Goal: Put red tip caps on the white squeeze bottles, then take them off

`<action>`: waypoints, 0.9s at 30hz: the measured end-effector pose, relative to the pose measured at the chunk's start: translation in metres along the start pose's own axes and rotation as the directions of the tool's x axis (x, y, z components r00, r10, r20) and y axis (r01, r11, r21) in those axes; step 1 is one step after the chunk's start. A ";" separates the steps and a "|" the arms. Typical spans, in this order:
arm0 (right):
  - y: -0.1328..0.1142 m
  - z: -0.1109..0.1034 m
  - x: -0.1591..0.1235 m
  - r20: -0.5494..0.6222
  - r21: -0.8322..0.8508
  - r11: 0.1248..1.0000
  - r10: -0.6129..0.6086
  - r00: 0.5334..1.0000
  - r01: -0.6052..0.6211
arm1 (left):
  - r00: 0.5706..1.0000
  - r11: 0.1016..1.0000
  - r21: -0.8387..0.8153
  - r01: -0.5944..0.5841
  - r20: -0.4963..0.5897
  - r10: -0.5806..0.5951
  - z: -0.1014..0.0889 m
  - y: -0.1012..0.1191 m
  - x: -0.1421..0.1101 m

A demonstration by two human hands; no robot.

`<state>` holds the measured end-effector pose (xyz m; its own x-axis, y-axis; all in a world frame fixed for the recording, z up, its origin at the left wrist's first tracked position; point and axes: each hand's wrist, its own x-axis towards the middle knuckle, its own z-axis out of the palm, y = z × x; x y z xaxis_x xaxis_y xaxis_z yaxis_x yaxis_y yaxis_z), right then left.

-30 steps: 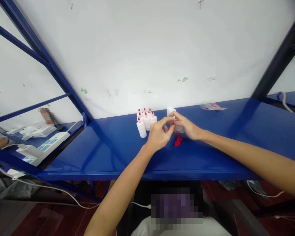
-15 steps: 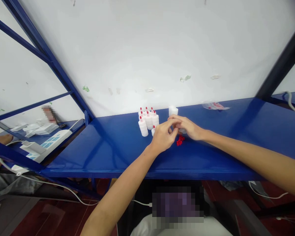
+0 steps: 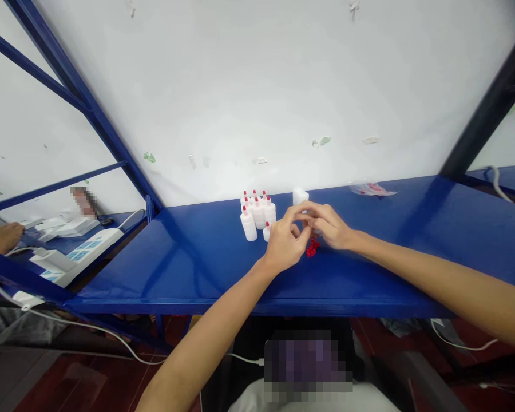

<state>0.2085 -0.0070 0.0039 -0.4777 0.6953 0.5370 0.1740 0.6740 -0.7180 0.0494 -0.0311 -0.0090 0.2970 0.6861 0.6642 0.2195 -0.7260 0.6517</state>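
My left hand (image 3: 285, 243) and my right hand (image 3: 328, 224) meet over the blue shelf (image 3: 197, 269), fingertips pinched together around something small that the fingers hide. Just left of my left hand stands a cluster of several small white bottles with red caps (image 3: 255, 210). One more red-capped bottle (image 3: 266, 230) stands right beside my left hand. A white bottle without a cap (image 3: 300, 197) stands behind my hands. A little heap of loose red caps (image 3: 312, 247) lies on the shelf under my right hand.
A clear plastic bag (image 3: 371, 188) lies at the back right of the shelf against the white wall. Blue frame struts rise at the left, a dark post at the right. On the neighbouring shelf to the left lie white devices (image 3: 79, 252) and cables, with another person's hand (image 3: 2, 237) nearby.
A capped bottle now stands alone beside the cluster, next to my left hand. Both hands stay pinched together and have shifted only slightly.
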 end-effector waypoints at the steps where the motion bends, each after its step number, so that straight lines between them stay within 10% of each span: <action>1: 0.001 0.000 0.000 -0.011 0.010 1.000 0.013 1.000 -0.013 | 1.000 1.000 -0.002 0.014 -0.027 -0.014 -0.001 0.001 0.001; 8: 0.018 -0.007 0.005 -0.139 -0.066 0.988 0.128 0.982 -0.139 | 0.865 0.967 0.235 0.095 -0.500 0.037 -0.045 0.002 0.010; 15: 0.024 -0.011 0.005 -0.367 -0.149 0.976 0.097 0.925 -0.161 | 0.957 0.777 0.620 0.111 -0.278 0.085 -0.064 -0.007 0.004; 23: 0.030 -0.015 0.009 -0.327 -0.052 0.977 0.180 0.928 -0.208 | 0.984 0.625 0.760 0.179 -0.153 -0.095 -0.054 -0.007 0.000; 27: 0.035 -0.015 0.012 -0.246 -0.068 0.966 0.227 0.942 -0.250 | 0.977 0.655 0.743 0.135 -0.209 0.037 -0.053 -0.008 -0.001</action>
<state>0.2215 0.0288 -0.0086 -0.1991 0.8695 0.4521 0.3464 0.4940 -0.7975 -0.0016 -0.0239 0.0044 0.1037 0.6538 0.7496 0.8746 -0.4188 0.2443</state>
